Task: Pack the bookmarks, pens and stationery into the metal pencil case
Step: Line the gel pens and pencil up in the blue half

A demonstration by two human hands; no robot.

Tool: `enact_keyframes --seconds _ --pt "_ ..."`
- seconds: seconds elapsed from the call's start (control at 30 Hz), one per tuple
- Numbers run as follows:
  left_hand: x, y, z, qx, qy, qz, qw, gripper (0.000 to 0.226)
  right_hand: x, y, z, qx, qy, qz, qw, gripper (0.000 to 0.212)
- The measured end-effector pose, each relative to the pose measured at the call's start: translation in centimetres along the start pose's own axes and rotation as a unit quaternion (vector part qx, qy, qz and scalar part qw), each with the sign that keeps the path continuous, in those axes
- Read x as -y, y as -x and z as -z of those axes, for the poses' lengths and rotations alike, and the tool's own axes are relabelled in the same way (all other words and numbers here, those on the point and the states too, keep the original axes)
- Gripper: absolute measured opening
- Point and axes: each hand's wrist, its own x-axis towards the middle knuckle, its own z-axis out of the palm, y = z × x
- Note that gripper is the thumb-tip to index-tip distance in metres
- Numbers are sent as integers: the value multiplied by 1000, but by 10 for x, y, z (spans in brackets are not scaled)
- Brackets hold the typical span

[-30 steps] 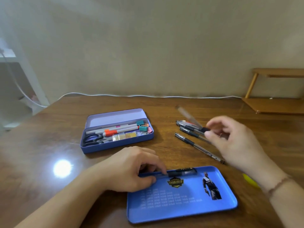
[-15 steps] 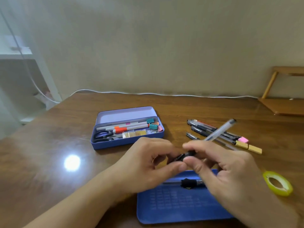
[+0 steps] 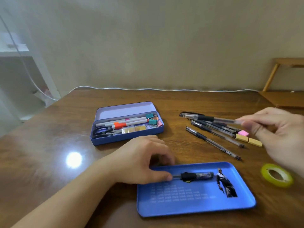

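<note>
A flat blue metal tray (image 3: 197, 205) lies near me, with a dark-grip pen (image 3: 196, 175) resting along its far edge. My left hand (image 3: 141, 160) pinches that pen's left end between thumb and fingers. My right hand (image 3: 279, 137) holds a clear pen (image 3: 212, 119) by its tail, level above several loose pens (image 3: 213, 140) on the table. An open purple pencil case (image 3: 126, 137) stands further back. It holds markers, scissors, binder clips and yellow sticky tabs. A pink block (image 3: 243, 133) and yellow blocks (image 3: 248, 140) lie beside the loose pens.
A yellow-green tape roll (image 3: 277, 175) lies on the wooden table (image 3: 49, 142), right of the tray. A white cable (image 3: 148, 88) runs along the wall behind. A wooden stand (image 3: 283, 96) sits at the back right corner.
My right hand has swung right from above the tray to over the loose pens, carrying the clear pen. My left hand has dropped back to the pen in the tray.
</note>
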Motion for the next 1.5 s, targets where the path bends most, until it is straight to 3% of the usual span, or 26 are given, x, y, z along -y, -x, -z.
enact_keyframes --seconds 0.1,0.23,0.37,0.47,0.57,0.7,0.87,1.0,1.13,1.17,1.23,1.3,1.43,1.5 --pt "2 -1 -1 1 11 -4 1000 14 6 1 -4 32 -33 43 998 12" --pt "5 -2 -3 -9 47 14 999 9 16 6 -5 190 -93 81 974 24" --pt "8 -3 -4 4 77 27 997 8 12 11 -16 294 -4 76 953 12" --pt "9 -3 -4 12 90 34 995 7 12 14 -23 289 61 56 954 23" --pt "10 -3 -4 15 96 41 994 7 16 19 -34 273 104 93 952 33" --pt "10 -2 -3 18 96 46 994 8 24 23 -49 270 121 116 948 26" --pt "7 -2 -2 36 84 46 995 9 29 25 -58 263 77 67 959 22" --pt "4 -2 1 80 56 48 994 22 33 26 -65 242 80 38 966 21" --pt "3 -2 0 70 45 45 996 23 33 22 -56 295 82 32 951 27" --pt "4 -2 0 69 45 45 996 23 29 18 -49 278 73 26 957 28" --pt "4 -2 -1 66 42 40 996 22 17 9 -32 167 58 -7 984 16" --pt "5 -2 -1 63 40 38 997 21 4 2 -24 114 114 -47 986 8" --pt "6 -2 0 66 39 43 996 20 -7 0 -37 172 206 -105 958 21" --pt "7 -1 1 63 27 42 997 22 -7 0 -44 176 217 -107 954 17"
